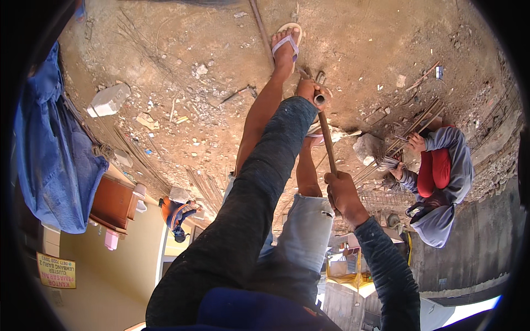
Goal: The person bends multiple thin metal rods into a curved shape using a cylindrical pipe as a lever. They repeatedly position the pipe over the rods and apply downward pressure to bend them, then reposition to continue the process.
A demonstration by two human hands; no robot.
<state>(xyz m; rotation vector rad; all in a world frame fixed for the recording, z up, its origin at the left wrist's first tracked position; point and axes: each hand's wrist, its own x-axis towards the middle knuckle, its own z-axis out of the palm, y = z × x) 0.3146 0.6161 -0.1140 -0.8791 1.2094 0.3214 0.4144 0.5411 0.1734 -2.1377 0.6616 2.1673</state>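
My left hand is closed around the upper end of a long metal pipe, whose open mouth shows beside my fingers. My right hand grips the same pipe lower down, at its near end. Both sleeves are dark. The pipe stands over dusty ground between my bare legs. One foot in a pale sandal rests on a thin steel rod lying on the dirt. My other foot is partly hidden behind my left arm and the pipe.
A person in a grey hooded top and red trousers crouches at the right, handling bent steel rods. Beside them lies a stone. At the left are a white block, blue cloth, rubble and a second person.
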